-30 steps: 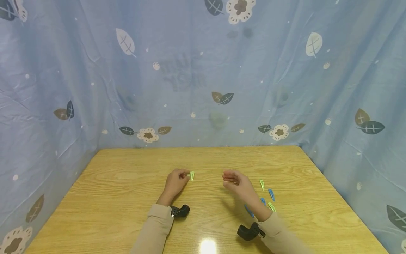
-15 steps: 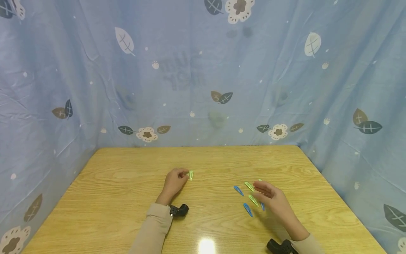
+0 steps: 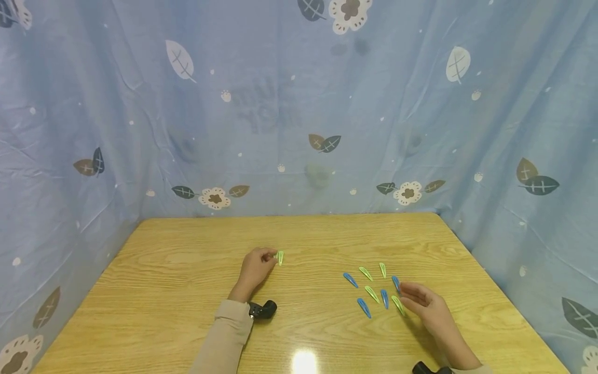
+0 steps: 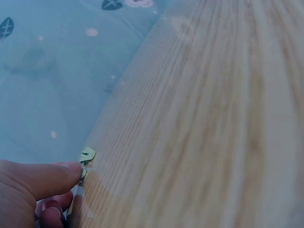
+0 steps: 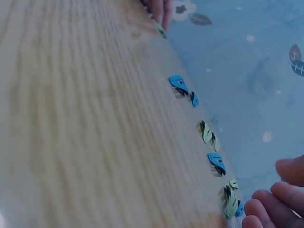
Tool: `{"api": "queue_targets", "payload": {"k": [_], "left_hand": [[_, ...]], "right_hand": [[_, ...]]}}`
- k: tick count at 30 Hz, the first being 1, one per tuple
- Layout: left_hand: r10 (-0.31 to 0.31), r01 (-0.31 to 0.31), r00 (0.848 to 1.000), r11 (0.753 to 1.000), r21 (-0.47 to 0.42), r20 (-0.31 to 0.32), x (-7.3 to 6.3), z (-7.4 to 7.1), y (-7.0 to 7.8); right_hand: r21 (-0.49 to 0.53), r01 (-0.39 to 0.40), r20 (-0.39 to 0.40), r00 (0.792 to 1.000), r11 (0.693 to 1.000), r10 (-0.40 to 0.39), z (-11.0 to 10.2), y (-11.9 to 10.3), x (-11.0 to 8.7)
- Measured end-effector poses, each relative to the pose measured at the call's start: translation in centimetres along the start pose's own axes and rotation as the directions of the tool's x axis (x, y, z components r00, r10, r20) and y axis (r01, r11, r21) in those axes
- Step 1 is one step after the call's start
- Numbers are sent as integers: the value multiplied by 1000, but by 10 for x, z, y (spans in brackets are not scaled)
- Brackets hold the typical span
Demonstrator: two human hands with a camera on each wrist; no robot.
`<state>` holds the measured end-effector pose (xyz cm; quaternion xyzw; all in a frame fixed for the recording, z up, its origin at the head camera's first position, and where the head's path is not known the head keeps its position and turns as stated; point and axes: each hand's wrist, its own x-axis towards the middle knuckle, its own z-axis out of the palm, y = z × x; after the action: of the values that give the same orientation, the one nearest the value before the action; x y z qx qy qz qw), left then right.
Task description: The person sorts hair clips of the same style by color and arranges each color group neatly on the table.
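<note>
On the left of the table (image 3: 187, 291), the left hand (image 3: 256, 269) has its thumb and bent fingers at a green clip (image 3: 280, 257), with part of another just beside it; whether they pinch either one, I cannot tell. The right hand (image 3: 429, 309), fingers loosely bent and holding nothing, is over the table's right side, just beside a loose scatter of four blue clips (image 3: 364, 307) and four green clips (image 3: 371, 294).

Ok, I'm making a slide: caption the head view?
Left hand at a green snap hair clip, right hand beside four blue clips and four green clips.
</note>
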<state>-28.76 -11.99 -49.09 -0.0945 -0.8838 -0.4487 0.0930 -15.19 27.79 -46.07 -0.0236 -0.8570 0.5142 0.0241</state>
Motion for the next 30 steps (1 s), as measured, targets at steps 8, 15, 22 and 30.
{"api": "queue_targets", "payload": {"k": [8, 15, 22, 30], "left_hand": [[-3, 3, 1000, 1000, 12, 6, -2, -1, -1], [4, -4, 1000, 1000, 18, 1, -1, -2, -2], [8, -8, 1000, 1000, 7, 1, -2, -1, -2], [13, -13, 1000, 1000, 11, -1, -1, 1, -2]], "right_hand": [[-11, 0, -32, 999, 1000, -1, 6, 8, 1], [-136, 30, -55, 998, 990, -38, 12, 11, 0], [-252, 82, -54, 994, 964, -99, 16, 7, -1], [-287, 80, -57, 993, 955, -101, 15, 5, -3]]}}
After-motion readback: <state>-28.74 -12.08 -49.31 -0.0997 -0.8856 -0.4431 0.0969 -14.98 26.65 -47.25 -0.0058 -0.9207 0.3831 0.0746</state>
